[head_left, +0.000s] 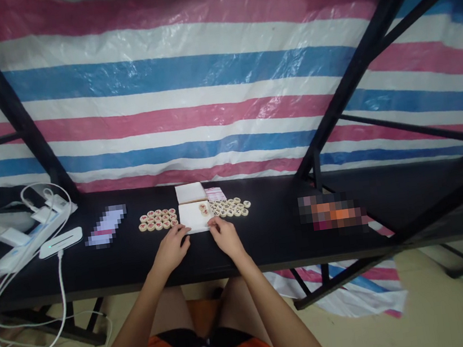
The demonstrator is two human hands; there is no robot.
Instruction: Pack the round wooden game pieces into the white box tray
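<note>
A white box (196, 223) lies opened out on the black table, its other half (190, 193) folded back behind it. Two xiangqi pieces (204, 209) with red characters sit inside at its right side. The fingers of my left hand (172, 248) are closed on the box's front left corner. At the front right corner, my right hand (225, 237) pinches the edge between thumb and fingers. Rows of red-marked xiangqi pieces (159, 221) stand left of the box. Dark-marked xiangqi pieces (232, 207) are grouped to its right.
A pink-and-white paper (216, 194) lies behind the dark-marked pieces. On the left are a blurred-out phone-like item (107, 226), a white device (60, 242), a power strip (35, 236) and cables. A blurred-out orange item (334, 211) lies right. Black frame bars (333, 103) and a striped sheet (184, 71) enclose the table.
</note>
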